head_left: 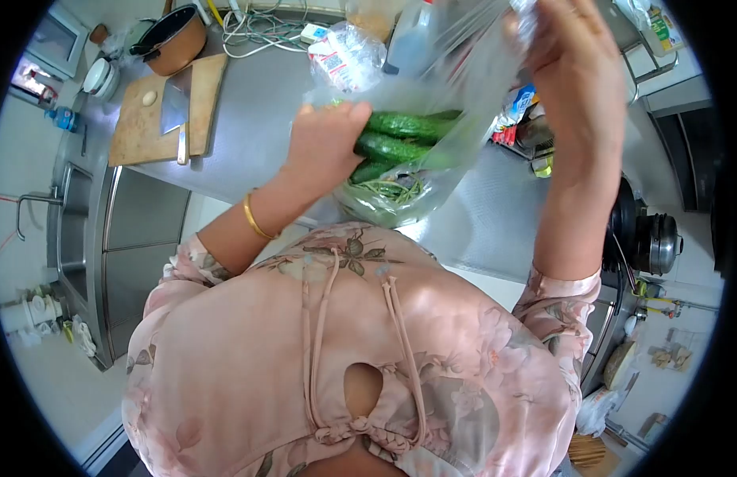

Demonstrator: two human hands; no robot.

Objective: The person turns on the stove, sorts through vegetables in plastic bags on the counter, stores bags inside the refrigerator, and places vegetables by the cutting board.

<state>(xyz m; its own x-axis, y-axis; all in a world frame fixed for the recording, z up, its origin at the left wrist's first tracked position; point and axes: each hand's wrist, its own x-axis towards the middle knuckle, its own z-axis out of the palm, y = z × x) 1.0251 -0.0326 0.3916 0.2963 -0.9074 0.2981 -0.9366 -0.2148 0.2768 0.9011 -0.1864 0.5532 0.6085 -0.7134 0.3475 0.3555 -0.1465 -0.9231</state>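
Several green cucumbers [400, 125] lie side by side in a clear plastic bag [456, 179], over the metal counter and close to my body. Thin green stalks, perhaps beans [394, 187], show beneath them in the bag. My left hand [327, 143] is closed around the left ends of the cucumbers; its fingertips are mostly hidden. Up at the right, my right hand [571, 40] pinches the gathered top of the bag, which stretches up toward it. That hand is slightly blurred.
At the left, a cutting board [205, 103] carries a cleaver [175, 111] and a small pale round item [149, 98]. A brown pot [173, 40] stands behind it. Tangled cables [265, 28] and a crumpled plastic package [348, 60] lie at the back. Dark pans [659, 242] are at right.
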